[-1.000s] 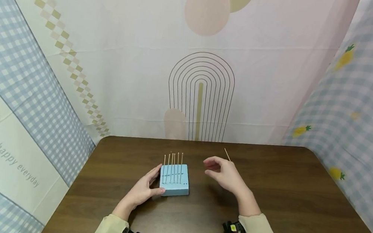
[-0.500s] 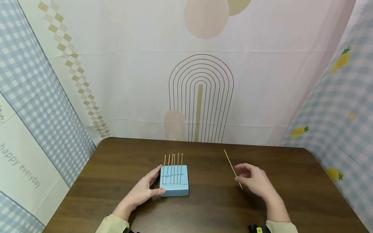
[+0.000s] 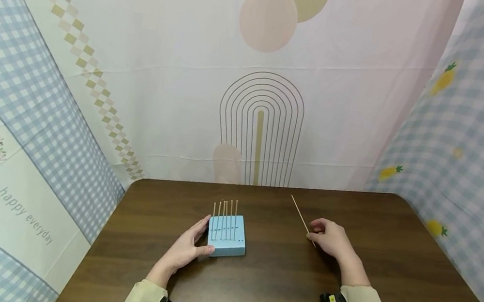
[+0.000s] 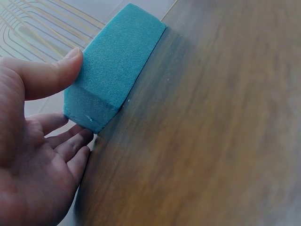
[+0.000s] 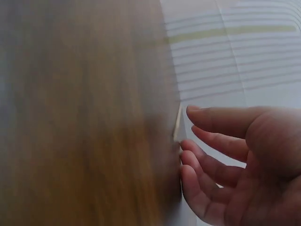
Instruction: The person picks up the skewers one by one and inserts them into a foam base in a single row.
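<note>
A light blue foam block [image 3: 236, 248] sits on the brown table, with several thin wooden sticks [image 3: 225, 217] standing upright in holes on its top. My left hand [image 3: 186, 248] holds the block at its left side, the thumb on the near corner and the fingers along the side; the left wrist view shows the thumb [image 4: 66, 73] against the foam. Farther right, a single wooden stick [image 3: 299, 214] lies slanted on the table. My right hand [image 3: 331, 237] is at its near end, fingertips beside or touching it. In the right wrist view, a gap shows between thumb and index finger.
The brown table [image 3: 255, 288] reaches back to a white patterned cloth [image 3: 175, 115]. Blue checked cloths hang at the left [image 3: 54, 103] and right [image 3: 461, 191]. Small dark holes show in the block's top.
My right hand has moved right, away from the block, to the stick lying on the table, then slightly nearer its end. My left hand stays on the block.
</note>
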Demonstrator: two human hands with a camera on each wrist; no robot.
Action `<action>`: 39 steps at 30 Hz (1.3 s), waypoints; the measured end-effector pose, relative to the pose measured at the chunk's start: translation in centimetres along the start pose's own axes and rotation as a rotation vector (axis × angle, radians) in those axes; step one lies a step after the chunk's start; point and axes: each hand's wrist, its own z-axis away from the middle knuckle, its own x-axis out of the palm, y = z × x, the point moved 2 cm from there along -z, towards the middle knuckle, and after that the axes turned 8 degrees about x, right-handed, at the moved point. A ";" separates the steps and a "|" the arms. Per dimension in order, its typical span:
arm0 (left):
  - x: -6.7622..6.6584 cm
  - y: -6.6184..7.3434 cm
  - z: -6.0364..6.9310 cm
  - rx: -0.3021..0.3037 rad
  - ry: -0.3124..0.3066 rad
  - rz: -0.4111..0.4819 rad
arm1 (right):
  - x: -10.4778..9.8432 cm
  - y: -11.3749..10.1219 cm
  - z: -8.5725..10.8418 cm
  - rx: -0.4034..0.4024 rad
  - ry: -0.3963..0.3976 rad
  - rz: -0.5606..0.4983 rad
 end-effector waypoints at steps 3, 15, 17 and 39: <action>0.1 0.0 0.0 0.001 -0.003 0.003 | 0.6 -0.4 -0.1 0.023 0.012 0.022; 0.0 0.0 -0.1 -0.002 0.003 0.002 | 0.9 -1.0 -0.2 0.079 0.014 0.031; 0.0 0.0 -0.1 -0.002 0.001 0.002 | 0.8 -0.9 -0.2 0.086 0.010 0.021; 0.1 0.1 -0.2 -0.025 -0.002 -0.001 | 0.5 -0.6 -0.1 0.108 0.002 0.011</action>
